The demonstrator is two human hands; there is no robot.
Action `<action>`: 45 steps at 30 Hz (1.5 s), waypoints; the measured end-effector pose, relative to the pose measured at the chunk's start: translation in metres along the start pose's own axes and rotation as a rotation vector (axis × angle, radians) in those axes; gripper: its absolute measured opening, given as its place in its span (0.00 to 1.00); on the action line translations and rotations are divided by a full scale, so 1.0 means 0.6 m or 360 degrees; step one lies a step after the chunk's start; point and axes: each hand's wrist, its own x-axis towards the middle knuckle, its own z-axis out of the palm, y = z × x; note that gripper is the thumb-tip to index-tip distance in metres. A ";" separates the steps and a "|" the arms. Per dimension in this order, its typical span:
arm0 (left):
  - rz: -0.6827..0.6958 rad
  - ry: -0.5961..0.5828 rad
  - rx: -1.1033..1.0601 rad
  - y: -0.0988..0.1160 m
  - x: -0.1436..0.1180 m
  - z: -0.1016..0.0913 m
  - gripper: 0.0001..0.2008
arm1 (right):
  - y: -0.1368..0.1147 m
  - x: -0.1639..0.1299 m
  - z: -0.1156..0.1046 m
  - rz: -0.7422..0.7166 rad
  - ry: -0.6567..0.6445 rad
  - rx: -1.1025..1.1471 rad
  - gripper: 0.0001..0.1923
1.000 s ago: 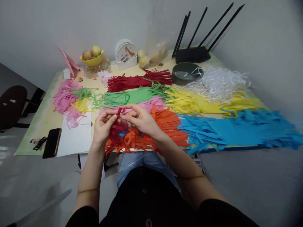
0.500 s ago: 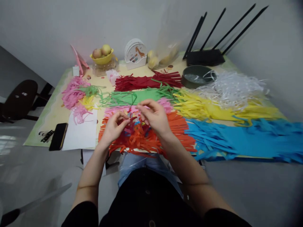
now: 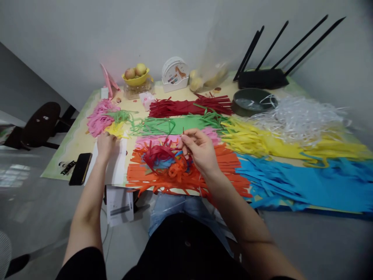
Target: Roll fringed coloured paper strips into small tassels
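One tangle of loose strips (image 3: 159,153), dark red, orange and blue, is laid on an orange fringed sheet (image 3: 229,159), taken here as the clock's centre. It is placed at 8 o'clock from the right hand (image 3: 201,149), whose thumb and forefinger are pinched on one thin dark piece (image 3: 183,130), too small to be made out. The left hand (image 3: 106,144) is held at 9 o'clock over one sheet of white paper (image 3: 117,171), beside one small bunch of yellow strips (image 3: 115,129); whether anything is gripped by its fingers cannot be told.

Six fringed sheets are counted: beyond the orange one, pink (image 3: 145,140), green (image 3: 164,126) and dark red (image 3: 183,107) are ranged toward 12, yellow (image 3: 274,144) between 2 and 3, blue (image 3: 314,182) between 3 and 4. One heap of white shreds (image 3: 309,116) is spread partly over the yellow one. One bunch of pink strips (image 3: 100,118) is seen at 10, joined by a few green strips (image 3: 119,116).

Clear material is held in one dark round tin (image 3: 255,112) at 2. At least two fruits (image 3: 141,69) are held in one yellow bowl (image 3: 135,81) at 11, and yellowish items are enclosed in one clear bag (image 3: 210,74) at 1. Round white discs are stood in one holder (image 3: 175,85) at 12. One router (image 3: 262,79) with five antennas is set between 1 and 2, and one phone (image 3: 80,169) between 8 and 9.
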 end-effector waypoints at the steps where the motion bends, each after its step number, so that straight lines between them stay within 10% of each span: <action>1: -0.0006 0.0100 -0.0052 0.005 0.000 -0.009 0.11 | 0.001 0.001 -0.001 -0.0010 -0.0015 -0.0057 0.19; 6: 0.0135 0.0466 -0.0883 0.098 -0.032 -0.042 0.18 | 0.010 0.005 0.009 -0.0135 -0.0131 -0.0397 0.15; 13: 0.0148 -0.0362 -0.1862 0.271 -0.130 -0.016 0.10 | 0.013 0.019 0.034 -0.0133 -0.0147 -0.0456 0.14; 23: -0.0008 -0.0969 -0.2187 0.291 -0.139 0.002 0.16 | 0.001 0.023 0.014 -0.0135 -0.0240 -0.0270 0.20; 38: 0.0036 -0.0445 -0.2097 0.299 -0.159 -0.003 0.13 | -0.020 -0.019 0.017 -0.0147 -0.0172 -0.0701 0.11; 45: 0.0565 0.0040 -0.1228 0.308 -0.176 -0.019 0.06 | -0.013 -0.012 0.011 -0.0001 -0.0230 -0.0591 0.15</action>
